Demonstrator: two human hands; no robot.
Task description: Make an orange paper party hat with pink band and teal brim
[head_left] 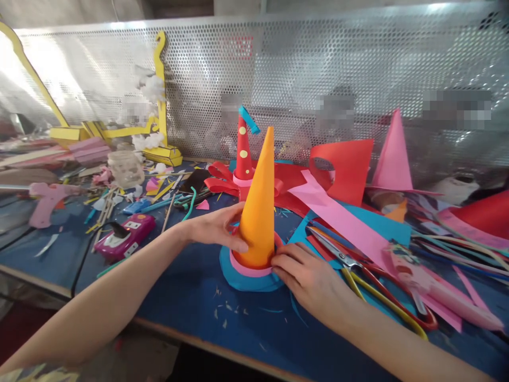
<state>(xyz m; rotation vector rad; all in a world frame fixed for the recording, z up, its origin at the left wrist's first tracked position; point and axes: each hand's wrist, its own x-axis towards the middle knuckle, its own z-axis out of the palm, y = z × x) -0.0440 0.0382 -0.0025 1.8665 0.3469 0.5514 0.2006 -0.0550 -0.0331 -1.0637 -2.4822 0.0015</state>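
Head view: the orange cone [258, 212] is held between the two hands, directly ahead of the person, with its long axis close to upright and its tip leaning slightly to the right. Its wide lower end is set down inside a pink band [248, 270], and the band is ringed by a flat blue brim [254, 285] lying on the tabletop [178, 305].

On its left side, the cone is clasped low down by the left hand [217, 228], with the thumb laid across the front and the fingers spread towards the back. At the lower right, the pink band and the cone's foot are met by the bunched fingertips of the right hand [304, 268]; whether the band is pinched or only pressed cannot be told. The hands are kept apart by the cone's width, both beside it, the right one placed a little lower and nearer the base edge.

Behind the cone, a spotted red cone [243, 154] is seen standing upright. To the right of the right hand, scissors [345, 260] are laid among paper strips, and farther left of the left hand a purple box [129, 236] is seen, with a pink glue gun [45, 204] beyond it.
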